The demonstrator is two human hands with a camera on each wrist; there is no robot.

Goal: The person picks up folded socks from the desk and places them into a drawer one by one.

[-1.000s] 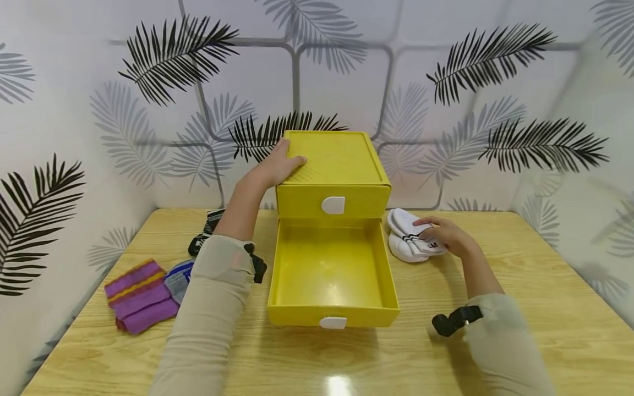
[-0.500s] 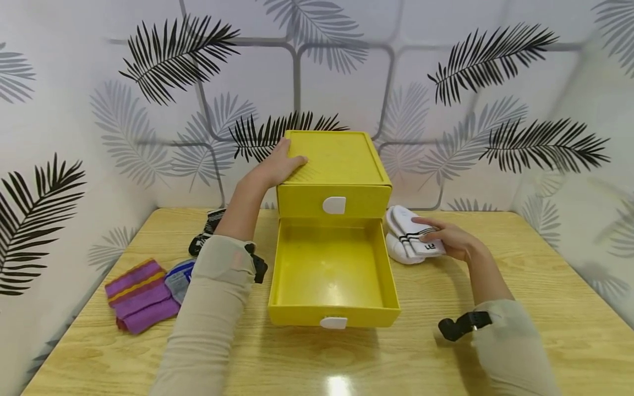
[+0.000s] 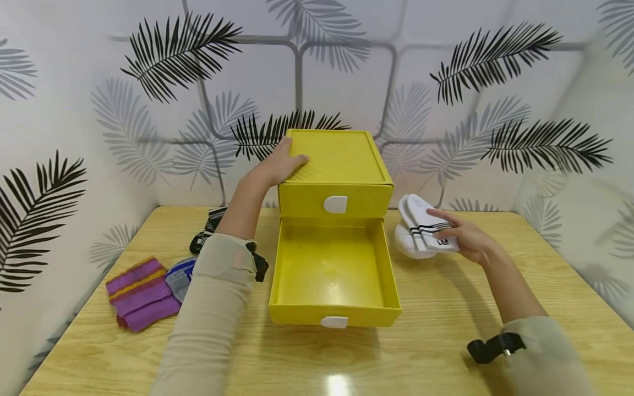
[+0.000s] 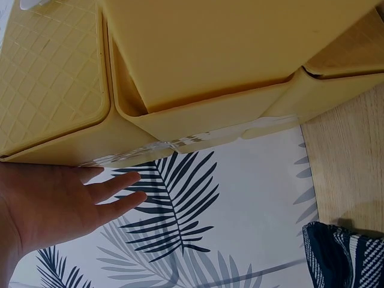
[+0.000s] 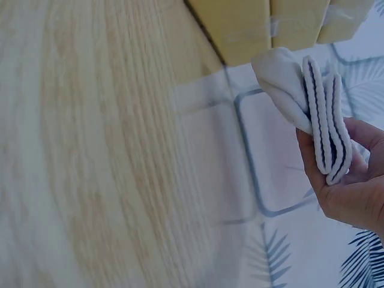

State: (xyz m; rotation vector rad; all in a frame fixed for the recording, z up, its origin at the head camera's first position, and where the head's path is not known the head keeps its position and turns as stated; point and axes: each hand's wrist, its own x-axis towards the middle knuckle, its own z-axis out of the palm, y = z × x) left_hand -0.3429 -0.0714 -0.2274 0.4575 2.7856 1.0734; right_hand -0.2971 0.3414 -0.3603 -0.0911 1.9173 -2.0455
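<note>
A yellow two-drawer box [image 3: 337, 157] stands mid-table, its lower drawer [image 3: 333, 314] pulled out with a bare floor and its upper one closed. My left hand [image 3: 277, 165] rests on the box's top left edge, thumb on the lid. In the left wrist view, the straight fingers of that hand [image 4: 54, 201] lie along the box's side. Right of the box, my right hand [image 3: 470, 239] pinches a folded pair of white socks [image 3: 421, 220] with black stripes at the cuff. The right wrist view shows the white socks [image 5: 282, 84] between thumb and fingers, off the table.
On the left lie a folded purple sock bundle [image 3: 143, 297] with orange stripes and a grey-blue one [image 3: 179, 279], partly behind my left sleeve. A black-and-white patterned bundle [image 3: 213, 223] is farther back. A leaf-patterned wall [image 3: 342, 82] closes off the table's rear.
My right hand has drawn the white socks slightly to the right and upward, away from the box. The left hand has stayed in place on the box.
</note>
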